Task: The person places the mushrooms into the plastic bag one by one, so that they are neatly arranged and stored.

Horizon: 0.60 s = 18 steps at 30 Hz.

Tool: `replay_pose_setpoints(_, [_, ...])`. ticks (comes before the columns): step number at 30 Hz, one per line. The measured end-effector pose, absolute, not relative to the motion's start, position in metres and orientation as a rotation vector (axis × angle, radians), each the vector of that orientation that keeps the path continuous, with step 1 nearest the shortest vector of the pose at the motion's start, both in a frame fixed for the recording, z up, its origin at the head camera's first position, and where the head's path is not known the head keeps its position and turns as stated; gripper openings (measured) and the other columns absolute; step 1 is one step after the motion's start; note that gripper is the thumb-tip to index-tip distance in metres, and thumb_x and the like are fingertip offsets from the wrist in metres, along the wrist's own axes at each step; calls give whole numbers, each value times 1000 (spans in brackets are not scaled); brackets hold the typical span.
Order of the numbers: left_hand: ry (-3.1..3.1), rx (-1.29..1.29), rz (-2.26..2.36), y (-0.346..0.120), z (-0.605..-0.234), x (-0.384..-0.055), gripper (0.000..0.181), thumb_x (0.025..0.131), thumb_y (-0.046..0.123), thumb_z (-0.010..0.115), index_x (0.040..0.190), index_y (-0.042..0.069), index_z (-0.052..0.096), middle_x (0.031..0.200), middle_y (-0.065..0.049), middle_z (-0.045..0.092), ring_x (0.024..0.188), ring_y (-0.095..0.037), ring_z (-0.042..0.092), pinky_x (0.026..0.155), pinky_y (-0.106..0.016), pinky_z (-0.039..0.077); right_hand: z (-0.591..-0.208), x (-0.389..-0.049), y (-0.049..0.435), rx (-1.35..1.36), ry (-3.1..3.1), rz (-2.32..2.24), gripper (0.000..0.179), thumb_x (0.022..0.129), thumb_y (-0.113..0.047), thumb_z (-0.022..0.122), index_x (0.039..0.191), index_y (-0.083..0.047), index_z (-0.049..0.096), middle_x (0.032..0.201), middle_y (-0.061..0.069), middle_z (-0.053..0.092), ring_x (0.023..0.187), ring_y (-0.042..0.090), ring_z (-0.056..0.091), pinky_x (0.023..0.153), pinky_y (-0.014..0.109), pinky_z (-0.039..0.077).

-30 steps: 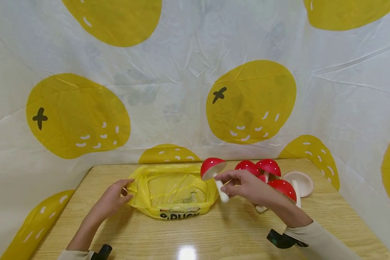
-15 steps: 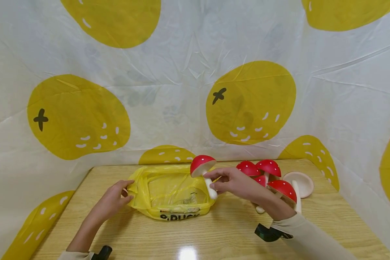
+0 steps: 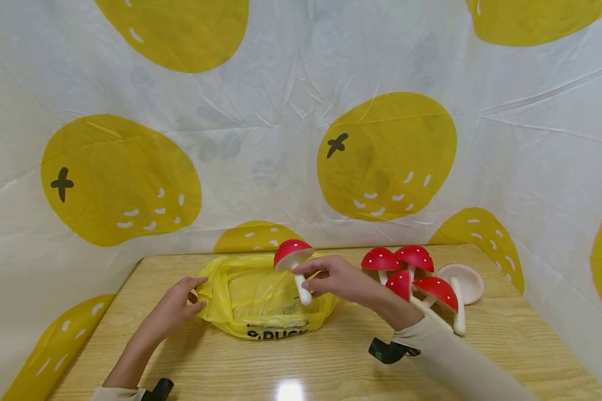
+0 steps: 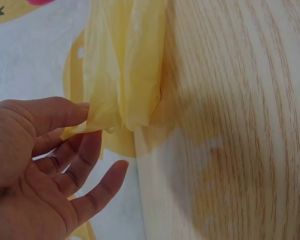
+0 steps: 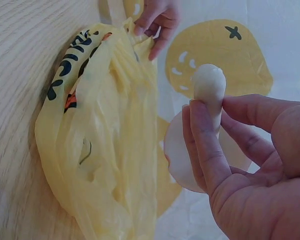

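A yellow plastic bag (image 3: 226, 312) with black lettering lies on the table with its mouth spread wide. My left hand (image 3: 173, 309) pinches the left edge of the bag between thumb and finger, as the left wrist view (image 4: 55, 160) shows. My right hand (image 3: 333, 281) holds a toy mushroom (image 3: 293, 253) by its white stem, over the right part of the bag's mouth. Its red cap with white dots points up, tilted left. In the right wrist view the stem (image 5: 209, 82) sits between thumb and fingers, and the cap's pale underside is partly hidden behind them.
Several more red-capped mushrooms (image 3: 433, 292) lie in a cluster on the wooden table (image 3: 351, 367) to the right. One of them shows its pale underside (image 3: 469, 284). A white cloth (image 3: 271, 139) with yellow fruit prints hangs behind and at both sides.
My right hand has moved left with the mushroom, from beside the bag's right edge to over its mouth. The left hand has stayed in place on the bag.
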State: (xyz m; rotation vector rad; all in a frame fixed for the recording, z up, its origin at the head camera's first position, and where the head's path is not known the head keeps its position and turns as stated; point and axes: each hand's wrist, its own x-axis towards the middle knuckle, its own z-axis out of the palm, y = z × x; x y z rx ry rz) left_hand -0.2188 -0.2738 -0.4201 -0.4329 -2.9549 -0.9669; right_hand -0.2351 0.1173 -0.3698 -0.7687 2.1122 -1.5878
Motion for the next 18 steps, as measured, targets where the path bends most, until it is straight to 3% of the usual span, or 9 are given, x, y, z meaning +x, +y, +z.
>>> replay_pose_setpoints(6, [-2957, -438, -969, -273, -420, -219, 55, 90, 0, 72, 140, -10, 52, 116, -18, 59, 92, -24, 61, 63, -25, 51, -377, -242, 104, -744, 2081, -1576, 35, 98, -6, 66, 133, -1, 64, 118, 14, 66, 96, 21, 68, 89, 47, 58])
replay_pose_setpoints(18, [-2960, -432, -958, -271, -420, -221, 55, 89, 0, 73, 139, -10, 53, 117, -18, 59, 91, -24, 61, 63, -25, 50, -393, -255, 76, -771, 2025, -1588, 36, 98, -5, 64, 134, 0, 63, 117, 18, 65, 94, 19, 66, 89, 45, 58])
